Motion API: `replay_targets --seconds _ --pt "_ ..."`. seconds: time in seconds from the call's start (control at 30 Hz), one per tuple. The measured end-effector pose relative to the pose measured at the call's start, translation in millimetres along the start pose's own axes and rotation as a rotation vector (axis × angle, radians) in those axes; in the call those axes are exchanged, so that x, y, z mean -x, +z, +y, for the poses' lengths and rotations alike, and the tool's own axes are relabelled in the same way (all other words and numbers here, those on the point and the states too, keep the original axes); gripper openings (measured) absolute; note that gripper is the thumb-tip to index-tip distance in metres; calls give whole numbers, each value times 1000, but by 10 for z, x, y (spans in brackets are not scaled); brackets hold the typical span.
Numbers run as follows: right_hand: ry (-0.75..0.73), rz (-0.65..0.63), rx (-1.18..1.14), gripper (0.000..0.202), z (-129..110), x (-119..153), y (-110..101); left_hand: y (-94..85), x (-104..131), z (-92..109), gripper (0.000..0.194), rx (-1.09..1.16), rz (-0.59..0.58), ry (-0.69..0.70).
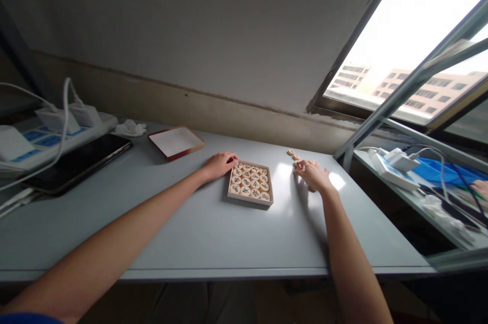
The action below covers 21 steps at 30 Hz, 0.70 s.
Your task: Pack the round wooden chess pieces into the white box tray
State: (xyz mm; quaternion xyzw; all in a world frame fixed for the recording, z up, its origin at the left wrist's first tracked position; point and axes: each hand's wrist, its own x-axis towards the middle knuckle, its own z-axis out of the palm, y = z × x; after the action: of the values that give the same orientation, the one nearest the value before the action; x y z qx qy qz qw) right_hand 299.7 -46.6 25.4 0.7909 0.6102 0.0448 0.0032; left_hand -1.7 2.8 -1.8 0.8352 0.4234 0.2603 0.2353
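Now the left hand (220, 165) touches a corner of the square, pale box (250, 200) of round wooden pieces (246, 182) on the grey tabletop (171, 232). The right hand (314, 175) is by loose, round, tan pieces (292, 152); I can't tell if either hand grips.

Box (250, 202): one. Lid (177, 142): one, far left. Pieces (246, 182) in box: sixteen showing, four rows of four. Loose pieces (291, 152), far right: two in plain view, at least one more by right hand (314, 175), which hides exact total. Hands: right, left (221, 165), plus another person's hand (481, 188) at right edge, three altogether. Phone (84, 161): one, left. Power strips: two, left strip (49, 141) with three chargers (86, 115), right strip (392, 174) with at least one.
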Motion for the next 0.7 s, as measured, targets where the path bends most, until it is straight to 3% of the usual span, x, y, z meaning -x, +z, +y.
replay_targets --seconds 0.33,0.47,0.57,0.7 --pt "-19 234 -64 25 -153 -42 82 0 -8 -16 33 50 6 -21" --pt "-226 280 -331 27 -341 36 -4 -10 -17 -38 38 128 -43 -32" --pt "-444 289 -519 28 -624 156 -85 -26 -8 -32 45 140 -99 -11" --pt "-638 292 -498 20 -1041 329 -136 -42 3 -20 51 122 -118 32"
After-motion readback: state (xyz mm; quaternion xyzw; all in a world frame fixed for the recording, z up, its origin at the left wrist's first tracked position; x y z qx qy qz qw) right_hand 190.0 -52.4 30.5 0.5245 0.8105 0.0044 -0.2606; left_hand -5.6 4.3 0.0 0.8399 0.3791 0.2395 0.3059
